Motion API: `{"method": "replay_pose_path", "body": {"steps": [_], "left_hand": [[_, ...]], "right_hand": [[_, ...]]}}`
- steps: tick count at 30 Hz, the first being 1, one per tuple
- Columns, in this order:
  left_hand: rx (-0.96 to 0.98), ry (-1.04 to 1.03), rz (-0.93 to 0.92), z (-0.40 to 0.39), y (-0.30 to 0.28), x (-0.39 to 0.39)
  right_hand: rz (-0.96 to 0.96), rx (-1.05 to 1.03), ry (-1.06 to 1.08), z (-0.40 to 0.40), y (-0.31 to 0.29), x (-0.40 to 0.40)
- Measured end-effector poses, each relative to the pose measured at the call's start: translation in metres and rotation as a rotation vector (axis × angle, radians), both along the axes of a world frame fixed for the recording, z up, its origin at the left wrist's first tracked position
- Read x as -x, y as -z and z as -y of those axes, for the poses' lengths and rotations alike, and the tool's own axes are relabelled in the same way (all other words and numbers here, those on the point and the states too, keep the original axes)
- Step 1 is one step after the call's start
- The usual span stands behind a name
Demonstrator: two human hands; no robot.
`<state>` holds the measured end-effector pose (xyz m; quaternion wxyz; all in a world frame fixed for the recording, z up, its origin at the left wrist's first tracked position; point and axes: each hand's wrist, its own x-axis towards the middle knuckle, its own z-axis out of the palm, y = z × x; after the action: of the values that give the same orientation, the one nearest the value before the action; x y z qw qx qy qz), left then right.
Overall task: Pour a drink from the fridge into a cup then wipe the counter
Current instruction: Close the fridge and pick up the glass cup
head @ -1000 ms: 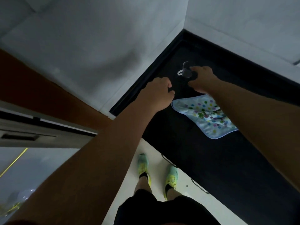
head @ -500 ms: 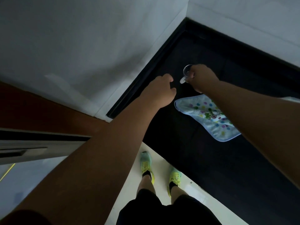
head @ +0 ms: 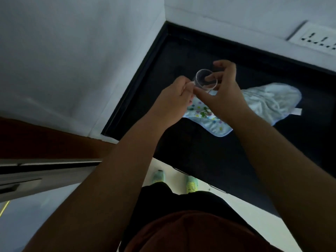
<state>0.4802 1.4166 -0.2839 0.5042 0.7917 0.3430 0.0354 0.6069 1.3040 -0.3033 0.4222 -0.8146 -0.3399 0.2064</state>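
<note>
A small clear glass cup [head: 205, 79] is held tilted above the black counter [head: 209, 151], its mouth turned toward me. My right hand [head: 223, 91] grips it from the right, fingers curled round its side and base. My left hand [head: 174, 99] pinches the cup's lower left edge. Behind the hands lies a light blue cloth [head: 263, 104] with coloured dots, crumpled at its right end. No drink container is in view.
White walls meet at the counter's far left corner [head: 166, 24]. A wall socket panel [head: 316, 38] sits at the upper right. A grey fridge door edge [head: 36, 171] juts in at the left. My feet in green shoes [head: 160, 177] stand below the counter's front edge.
My right hand lifted the cup off the counter and tilted it. My left hand came in and took hold of its edge. The view shifted, showing more of the cloth and the socket.
</note>
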Motion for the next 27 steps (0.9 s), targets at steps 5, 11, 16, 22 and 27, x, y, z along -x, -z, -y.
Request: {"method": "replay_pose_path", "body": {"steps": [5,11,16,22,27], "left_hand": [[0.055,0.139,0.061,0.019,-0.024,-0.011],[0.094,0.419,0.062,0.041,-0.060,-0.015],[0.055,0.651,0.071,0.068,-0.081,-0.012],[0.140,1.062,0.115,0.160,-0.095,-0.001],[0.170,1.381,0.122,0.263,-0.112,0.026]], "right_hand": [[0.020,0.019,0.190,0.039,-0.031,0.006],[-0.031,0.022,0.420,0.087,-0.075,0.039],[-0.049,-0.024,0.638,0.134,-0.097,0.092],[0.006,-0.011,1.001,0.229,-0.123,0.171],[0.022,-0.056,1.315,0.314,-0.141,0.251]]}}
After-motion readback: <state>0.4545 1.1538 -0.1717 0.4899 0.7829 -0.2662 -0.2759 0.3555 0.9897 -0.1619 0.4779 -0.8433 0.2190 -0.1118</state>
